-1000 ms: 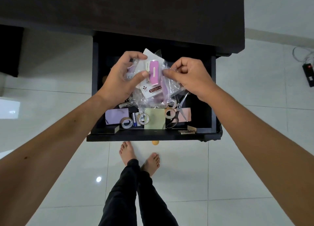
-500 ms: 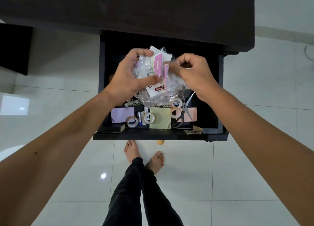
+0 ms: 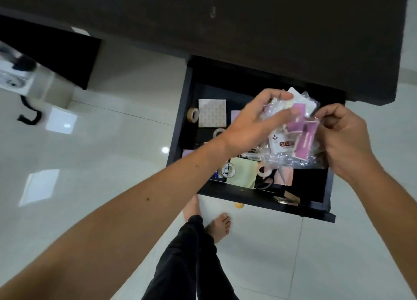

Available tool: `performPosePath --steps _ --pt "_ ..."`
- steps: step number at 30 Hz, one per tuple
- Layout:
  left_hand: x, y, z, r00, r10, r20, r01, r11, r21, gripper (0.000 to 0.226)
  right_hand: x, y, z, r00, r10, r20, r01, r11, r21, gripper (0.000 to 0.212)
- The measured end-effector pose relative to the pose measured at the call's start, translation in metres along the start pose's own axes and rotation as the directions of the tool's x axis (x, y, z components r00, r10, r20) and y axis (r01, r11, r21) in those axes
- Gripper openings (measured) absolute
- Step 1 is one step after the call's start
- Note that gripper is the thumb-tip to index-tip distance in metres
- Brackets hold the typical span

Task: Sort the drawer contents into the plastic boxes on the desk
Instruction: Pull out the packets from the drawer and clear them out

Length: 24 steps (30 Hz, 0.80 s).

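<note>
Over the open drawer, a crinkly clear plastic bag stuffed with sticky-note packs is held up between both hands; a white card with a red label and flat purple pads can be seen through the glossy film. The left hand is wrapped around the bag's top, fingers curled, thumb pressed on the front. The right hand is bent at the wrist, and the bag's edge is pinched between thumb and forefinger. Down in the dark drawer, tape rolls, a pale green pad, black-handled scissors and a patterned square sheet are left lying. Compared with half a second ago, the view has swung left, so way more of the drawer's left side is shown now.
</note>
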<state>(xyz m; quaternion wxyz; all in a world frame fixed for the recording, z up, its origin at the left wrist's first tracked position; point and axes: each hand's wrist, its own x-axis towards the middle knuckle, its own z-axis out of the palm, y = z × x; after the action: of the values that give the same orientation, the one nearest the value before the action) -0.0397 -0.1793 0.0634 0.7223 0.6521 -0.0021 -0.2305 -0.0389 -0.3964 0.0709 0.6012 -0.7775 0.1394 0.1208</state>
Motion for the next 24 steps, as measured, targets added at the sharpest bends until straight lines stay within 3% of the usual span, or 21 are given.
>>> performPosePath --steps 5,8,18,24 --pt "0.008 -0.007 0.035 1.000 -0.029 -0.005 0.029 0.999 0.017 0.058 -0.010 0.003 -0.026 0.995 0.035 -0.091 -0.040 0.998 -0.052 0.050" --pt "0.016 -0.006 0.047 1.000 0.000 0.021 -0.002 0.994 0.112 0.058 -0.017 0.001 -0.041 0.993 0.050 -0.110 -0.051 0.999 -0.005 0.045" --pt "0.047 -0.007 0.094 0.987 0.107 0.117 -0.125 0.980 0.157 0.052 -0.027 0.014 -0.089 0.986 0.053 -0.156 -0.036 0.993 0.109 0.043" --pt "0.060 -0.014 0.149 0.976 0.143 0.162 -0.173 0.967 0.189 0.052 -0.047 0.041 -0.145 0.994 0.070 -0.088 -0.047 0.970 0.241 0.049"
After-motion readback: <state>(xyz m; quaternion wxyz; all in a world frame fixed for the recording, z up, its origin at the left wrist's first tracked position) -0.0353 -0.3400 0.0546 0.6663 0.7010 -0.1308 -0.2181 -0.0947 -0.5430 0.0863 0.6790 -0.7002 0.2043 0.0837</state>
